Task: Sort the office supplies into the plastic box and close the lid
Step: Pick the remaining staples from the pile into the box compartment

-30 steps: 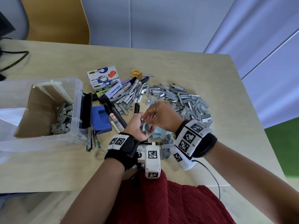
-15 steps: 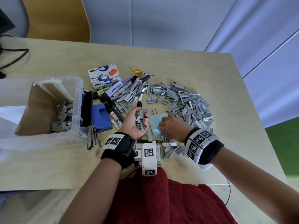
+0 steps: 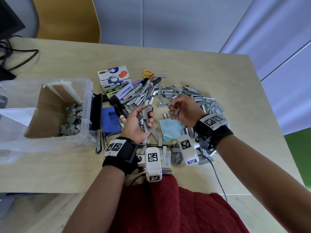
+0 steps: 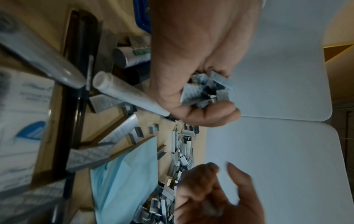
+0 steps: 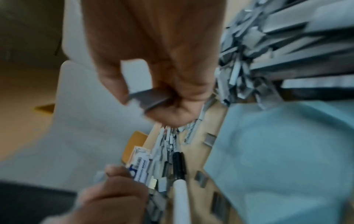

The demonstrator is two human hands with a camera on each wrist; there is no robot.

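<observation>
Early stage: some staples are already in the plastic box, most are left on the table, lid open, while staple strips are held by left hand and pinched by right hand.

A pale wooden tabletop carries a clear plastic box at its left, two tape dispenser cartons, markers, yellow-handled scissors, a blue hole punch, light-blue paper and a wide scatter of staple strips.
</observation>
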